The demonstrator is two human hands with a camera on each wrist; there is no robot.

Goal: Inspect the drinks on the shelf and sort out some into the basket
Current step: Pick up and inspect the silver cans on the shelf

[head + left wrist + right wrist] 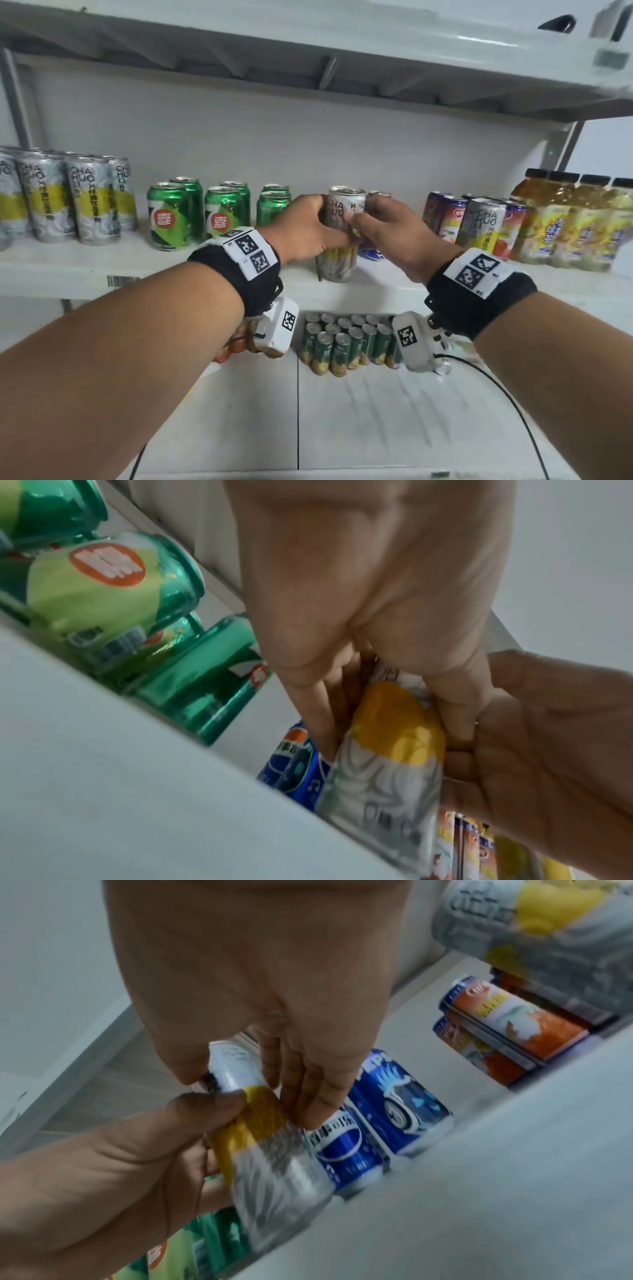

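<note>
Slim silver-yellow can (342, 219), glossy metal cylinder, both hands gripping

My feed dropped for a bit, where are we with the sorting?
Done: nothing visibly; no basket in view. In hand: left hand and right hand both grip one grey-and-yellow can over the shelf. Left: green cans and the bottles stand untouched.

tall silver-yellow can (342, 233), seemingly upright, at shelf (61, 267) front.
</note>
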